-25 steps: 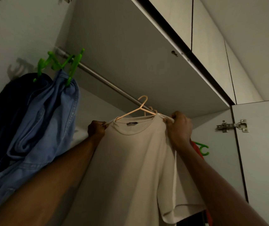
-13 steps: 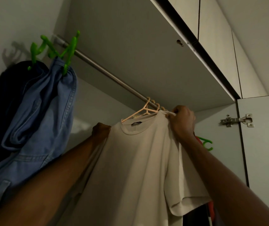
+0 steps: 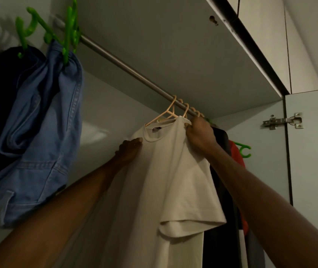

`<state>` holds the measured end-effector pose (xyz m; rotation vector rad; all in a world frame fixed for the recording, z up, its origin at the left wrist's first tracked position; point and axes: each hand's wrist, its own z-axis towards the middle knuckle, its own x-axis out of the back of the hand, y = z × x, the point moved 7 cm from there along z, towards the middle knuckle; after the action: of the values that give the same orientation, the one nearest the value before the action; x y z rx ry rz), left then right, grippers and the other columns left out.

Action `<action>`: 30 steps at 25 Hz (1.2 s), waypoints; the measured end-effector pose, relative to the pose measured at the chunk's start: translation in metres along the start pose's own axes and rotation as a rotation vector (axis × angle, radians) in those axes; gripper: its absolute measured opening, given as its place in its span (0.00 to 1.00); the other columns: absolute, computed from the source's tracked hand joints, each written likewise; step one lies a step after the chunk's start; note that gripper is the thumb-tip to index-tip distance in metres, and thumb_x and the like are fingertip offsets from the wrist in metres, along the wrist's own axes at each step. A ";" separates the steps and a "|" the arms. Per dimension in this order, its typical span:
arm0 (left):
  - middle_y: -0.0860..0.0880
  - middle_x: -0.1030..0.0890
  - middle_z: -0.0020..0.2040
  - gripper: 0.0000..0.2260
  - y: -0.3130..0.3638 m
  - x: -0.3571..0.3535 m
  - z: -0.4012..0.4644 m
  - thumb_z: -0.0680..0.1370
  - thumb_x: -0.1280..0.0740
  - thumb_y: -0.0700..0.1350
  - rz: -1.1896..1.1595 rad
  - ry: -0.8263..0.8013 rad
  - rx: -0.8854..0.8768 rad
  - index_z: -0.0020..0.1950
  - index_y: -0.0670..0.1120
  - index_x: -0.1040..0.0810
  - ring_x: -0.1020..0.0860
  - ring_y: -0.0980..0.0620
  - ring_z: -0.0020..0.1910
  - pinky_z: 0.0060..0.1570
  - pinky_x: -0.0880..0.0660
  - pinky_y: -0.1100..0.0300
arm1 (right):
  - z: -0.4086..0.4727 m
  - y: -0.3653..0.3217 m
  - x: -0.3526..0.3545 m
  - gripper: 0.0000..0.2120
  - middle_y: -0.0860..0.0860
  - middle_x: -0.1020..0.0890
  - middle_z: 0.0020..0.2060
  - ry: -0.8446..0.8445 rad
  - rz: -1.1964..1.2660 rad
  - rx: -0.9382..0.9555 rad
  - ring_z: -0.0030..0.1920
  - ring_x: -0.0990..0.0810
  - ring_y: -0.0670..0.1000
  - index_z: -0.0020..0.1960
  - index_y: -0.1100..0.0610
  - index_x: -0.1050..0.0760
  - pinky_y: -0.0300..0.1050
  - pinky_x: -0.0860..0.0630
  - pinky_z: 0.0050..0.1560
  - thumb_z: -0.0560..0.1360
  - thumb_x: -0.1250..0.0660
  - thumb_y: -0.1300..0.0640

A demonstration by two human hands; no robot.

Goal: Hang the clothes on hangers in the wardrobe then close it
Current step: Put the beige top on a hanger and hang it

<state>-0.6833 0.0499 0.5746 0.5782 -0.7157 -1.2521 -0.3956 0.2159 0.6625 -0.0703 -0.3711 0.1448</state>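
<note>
Rail [image 3: 127, 67]: carries all hangers.
Beige T-shirt [image 3: 165, 171]: hangs on pink hanger [image 3: 168, 113], hooked over rail.
Right hand [image 3: 199, 135]: pinches shirt shoulder.
Left hand [image 3: 130, 149]: fingers straight, touching shirt.
Risk: tugging may slide shirt off hanger.

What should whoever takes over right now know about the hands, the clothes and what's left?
Right hand grips the beige T-shirt at its shoulder.
Left hand rests flat on the shirt's other side.
The shirt's peach hanger is hooked on the rail.
Denim garments hang on green hangers at the rail's far end.
Done: shirt hung.
Left: let go, then close the wardrobe door, which stands open.
</note>
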 end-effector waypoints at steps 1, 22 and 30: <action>0.42 0.28 0.75 0.46 -0.003 -0.005 -0.003 0.66 0.49 0.82 -0.020 -0.012 -0.007 0.76 0.56 0.28 0.28 0.38 0.71 0.72 0.33 0.41 | -0.003 -0.001 -0.005 0.12 0.56 0.21 0.50 -0.019 -0.002 0.012 0.47 0.22 0.55 0.57 0.60 0.26 0.51 0.24 0.45 0.85 0.42 0.52; 0.48 0.38 0.81 0.47 -0.012 -0.016 -0.200 0.70 0.32 0.74 -0.158 -0.146 0.015 0.83 0.55 0.43 0.34 0.48 0.77 0.68 0.33 0.57 | -0.098 0.024 0.012 0.22 0.51 0.25 0.49 0.054 0.268 -0.195 0.51 0.22 0.55 0.59 0.58 0.29 0.56 0.21 0.52 0.68 0.25 0.60; 0.53 0.30 0.77 0.50 -0.050 -0.051 -0.297 0.64 0.32 0.79 -0.116 -0.183 0.087 0.81 0.56 0.37 0.27 0.53 0.72 0.70 0.28 0.53 | -0.166 0.031 0.006 0.18 0.50 0.26 0.48 -0.042 0.355 -0.249 0.51 0.22 0.54 0.60 0.60 0.29 0.52 0.22 0.52 0.74 0.28 0.58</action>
<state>-0.4983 0.0902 0.3345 0.5878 -0.9037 -1.3991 -0.3335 0.2401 0.5072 -0.3803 -0.4154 0.4508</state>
